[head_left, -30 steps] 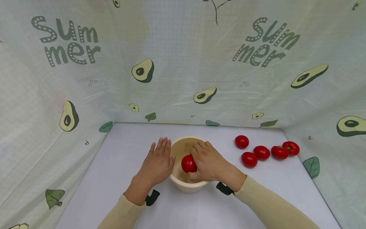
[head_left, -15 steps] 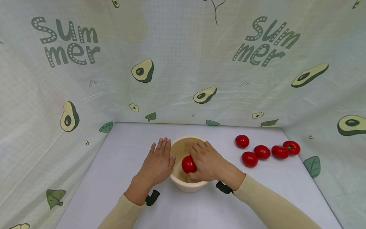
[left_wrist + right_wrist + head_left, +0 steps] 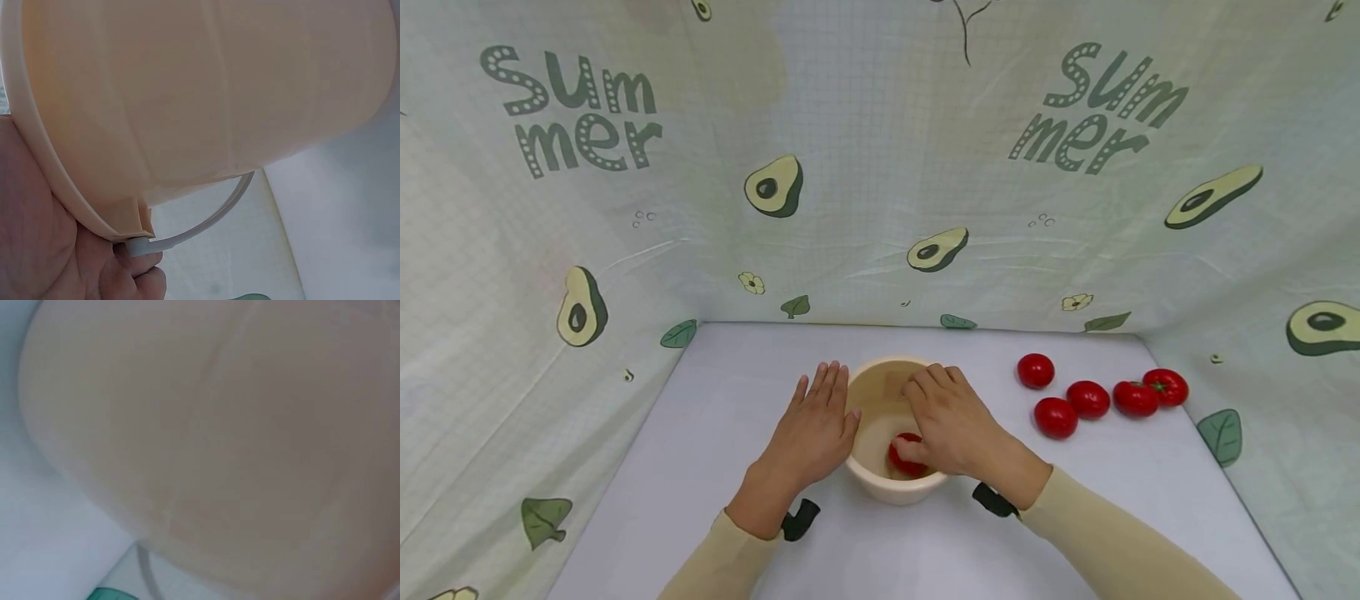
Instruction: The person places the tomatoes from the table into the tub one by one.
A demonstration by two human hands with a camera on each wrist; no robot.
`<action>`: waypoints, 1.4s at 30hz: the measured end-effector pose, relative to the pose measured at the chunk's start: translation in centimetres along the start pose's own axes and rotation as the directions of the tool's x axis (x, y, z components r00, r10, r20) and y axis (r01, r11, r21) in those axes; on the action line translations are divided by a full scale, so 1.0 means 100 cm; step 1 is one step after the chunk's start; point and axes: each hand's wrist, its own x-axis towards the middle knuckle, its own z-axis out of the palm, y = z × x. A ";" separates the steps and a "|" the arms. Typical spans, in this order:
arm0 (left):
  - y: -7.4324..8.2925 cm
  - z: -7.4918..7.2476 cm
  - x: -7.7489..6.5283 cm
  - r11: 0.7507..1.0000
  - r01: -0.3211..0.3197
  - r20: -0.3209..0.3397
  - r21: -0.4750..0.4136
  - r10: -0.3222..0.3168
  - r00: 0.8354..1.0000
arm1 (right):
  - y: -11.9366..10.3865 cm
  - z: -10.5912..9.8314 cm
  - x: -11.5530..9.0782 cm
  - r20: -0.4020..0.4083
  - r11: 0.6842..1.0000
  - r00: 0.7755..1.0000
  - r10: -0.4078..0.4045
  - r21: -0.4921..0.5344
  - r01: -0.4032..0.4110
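A cream plastic bucket [image 3: 895,493] stands on the table between my two hands, its thin pale handle [image 3: 212,219] hanging on the far side. Low inside it lies a red tomato [image 3: 902,467], partly covered by my right thumb in the head view. My right hand [image 3: 958,425] hangs over the bucket's right rim, fingers loosely bent and spread away from the tomato. Along the left rim rests my left hand [image 3: 815,429], palm against the bucket and fingers straight. The right wrist view holds mostly the bucket's blurred outer wall [image 3: 206,437].
Several more tomatoes lie on the white table [image 3: 737,375] to the right, among them a single tomato [image 3: 1035,371] toward the back and one with a green stem [image 3: 1165,387] near the edge. A printed cloth [image 3: 865,150] encloses the back and sides.
My right hand has let go of the tomato, which has dropped lower into the bucket, toward its near side. The right hand has shifted slightly right; the left hand stays put.
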 end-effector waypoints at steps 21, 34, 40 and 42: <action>-0.002 0.003 -0.001 1.000 0.007 0.006 -0.021 -0.007 1.000 | 0.137 0.022 -0.126 -0.094 0.928 0.943 0.319 -0.172 -0.331; -0.002 0.003 -0.001 1.000 0.012 0.005 -0.027 -0.012 1.000 | 0.162 0.051 -0.163 0.009 0.907 0.929 0.370 -0.220 -0.359; -0.002 0.004 -0.001 0.999 0.016 0.006 -0.031 -0.016 1.000 | 0.163 0.057 -0.159 0.015 0.900 0.916 0.402 -0.189 -0.392; -0.003 0.003 -0.002 0.999 0.016 0.005 -0.029 -0.016 1.000 | 0.162 0.057 -0.153 0.001 0.903 0.918 0.396 -0.182 -0.389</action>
